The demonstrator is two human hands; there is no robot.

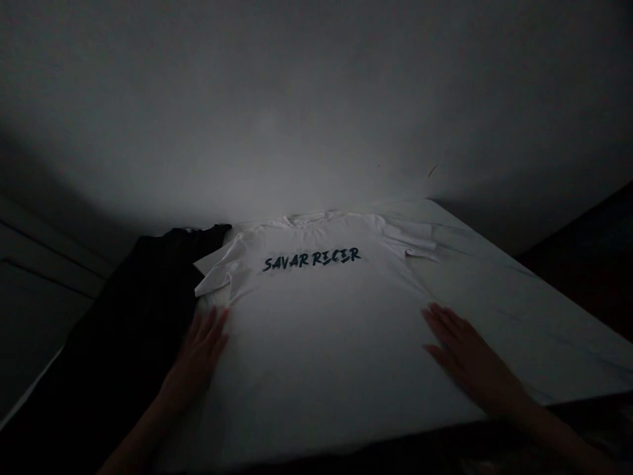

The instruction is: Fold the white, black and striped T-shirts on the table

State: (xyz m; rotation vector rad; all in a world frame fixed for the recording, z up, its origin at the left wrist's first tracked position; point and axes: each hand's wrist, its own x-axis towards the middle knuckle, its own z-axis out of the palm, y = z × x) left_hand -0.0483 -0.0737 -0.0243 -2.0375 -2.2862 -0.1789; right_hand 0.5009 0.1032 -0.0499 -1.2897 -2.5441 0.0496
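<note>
A white T-shirt (321, 316) with dark lettering across its chest lies spread out on a pale table, its collar toward the wall and its short sleeves out to the sides. My left hand (200, 349) rests along the shirt's left side edge, fingers stretched out and apart. On the opposite side edge lies my right hand (462, 349), its fingers extended and the thumb held away from them. Neither hand grips the cloth. The dim light hides the shirt's lower hem.
A black garment (133, 323) lies at the left, beside the shirt's left sleeve. The pale table (514, 323) has its right edge running diagonally and its front edge near me. Behind it rises a grey wall (297, 119). Dark space lies beyond the table at the right.
</note>
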